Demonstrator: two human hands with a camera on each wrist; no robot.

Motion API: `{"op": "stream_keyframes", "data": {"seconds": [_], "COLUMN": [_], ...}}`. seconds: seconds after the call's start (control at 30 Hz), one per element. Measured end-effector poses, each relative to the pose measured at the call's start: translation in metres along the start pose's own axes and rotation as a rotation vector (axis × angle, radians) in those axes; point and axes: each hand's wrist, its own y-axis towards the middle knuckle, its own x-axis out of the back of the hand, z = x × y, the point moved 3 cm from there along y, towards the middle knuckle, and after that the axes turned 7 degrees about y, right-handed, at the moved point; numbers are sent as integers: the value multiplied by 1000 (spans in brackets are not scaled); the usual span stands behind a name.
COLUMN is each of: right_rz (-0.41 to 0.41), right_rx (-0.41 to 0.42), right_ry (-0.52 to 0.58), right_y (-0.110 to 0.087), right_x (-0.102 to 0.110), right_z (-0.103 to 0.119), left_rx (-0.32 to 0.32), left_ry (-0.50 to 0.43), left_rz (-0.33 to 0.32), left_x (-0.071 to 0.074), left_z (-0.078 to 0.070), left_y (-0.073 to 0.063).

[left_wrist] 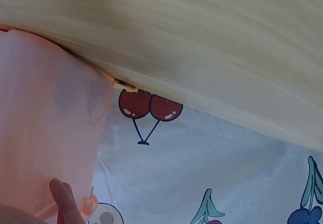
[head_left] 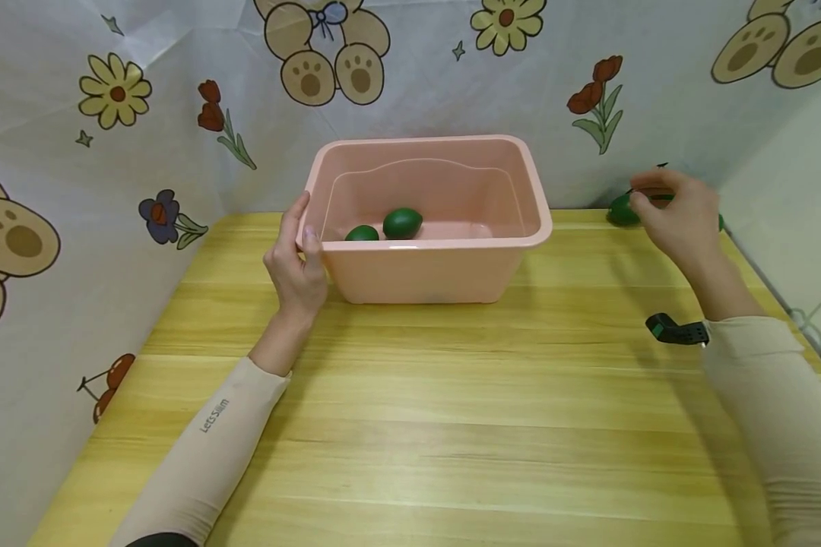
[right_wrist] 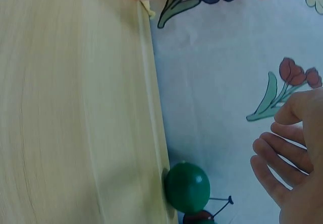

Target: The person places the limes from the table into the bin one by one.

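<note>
A pink plastic basin (head_left: 424, 275) stands at the back middle of the wooden table. My left hand (head_left: 297, 277) grips its left front corner, thumb on the rim and fingers along the side. Inside lie two smooth green lime-like fruits, one whole in view (head_left: 402, 223) and one (head_left: 362, 233) partly hidden by the front rim. At the back right, my right hand (head_left: 684, 216) is above another green fruit (right_wrist: 187, 187), fingers loosely bent and apart from it in the right wrist view. A further green fruit (head_left: 721, 222) shows just beyond the hand, mostly hidden.
The wooden table (head_left: 451, 410) runs up to a white cloth (head_left: 431, 106) printed with bears, flowers and cherries. A pale wall (head_left: 794, 197) borders the right side. A small black device (head_left: 677, 331) sits at my right wrist.
</note>
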Motion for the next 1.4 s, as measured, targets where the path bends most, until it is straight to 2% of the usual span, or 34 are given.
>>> {"op": "stream_keyframes", "data": {"seconds": [0.33,0.57,0.77,0.87,1.23,1.4], "right_rz": [-16,-20,33,33,56,60], "right_rx": [-122,-220,-262,-275,-293,-342], "right_ry": [-78,-23,-43,-56,-128,-152], "right_y": [6,1,-5,-6,4,5], "right_x": [38,55,56,56,49,47], "right_z": [-29,-50,-65,-73,-98,-109], "left_rx": [-2,6,6,6,24,18], "left_ry": [7,7,8,8,14,1], "left_rz": [-3,11,8,2,0,-8], "left_x": [-2,-1,-2,-3,2,2], "left_z": [-2,-4,-4,-3,-4,-4], "left_y": [0,0,-1,-2,-2,-2]}}
